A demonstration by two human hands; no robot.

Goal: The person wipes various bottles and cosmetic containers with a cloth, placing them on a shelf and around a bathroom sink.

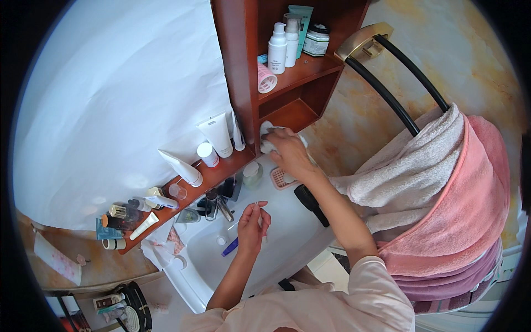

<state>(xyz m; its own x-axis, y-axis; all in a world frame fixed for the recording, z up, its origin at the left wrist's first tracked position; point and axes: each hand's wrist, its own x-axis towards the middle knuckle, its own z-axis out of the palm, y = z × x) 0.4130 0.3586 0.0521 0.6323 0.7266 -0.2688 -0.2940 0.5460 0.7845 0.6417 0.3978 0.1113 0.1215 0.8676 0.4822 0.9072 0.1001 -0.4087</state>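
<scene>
My right hand (289, 152) is closed on a crumpled white cloth (269, 145), pressing it at the bottom of the brown wooden cabinet (296, 113). Over the white sink (287, 240), my left hand (254, 224) has its fingers curled together. A thin pale bit shows beside those fingers, too small to name. Below the left hand a blue-purple tube-like item (230, 247) lies in the basin, near the round drain (222, 240). Behind that hand stands the metal faucet (224, 209). A pink soap dish (283, 178) and a black brush-like object (311, 205) rest on the sink's right side.
White bottles (277, 50) and a dark-lidded jar (317, 40) stand on the cabinet shelf beside a pink roller (266, 78). Several tubes and bottles line the wooden ledge (204, 180). Pink and white towels (442, 210) hang from a black rail (381, 94) at right.
</scene>
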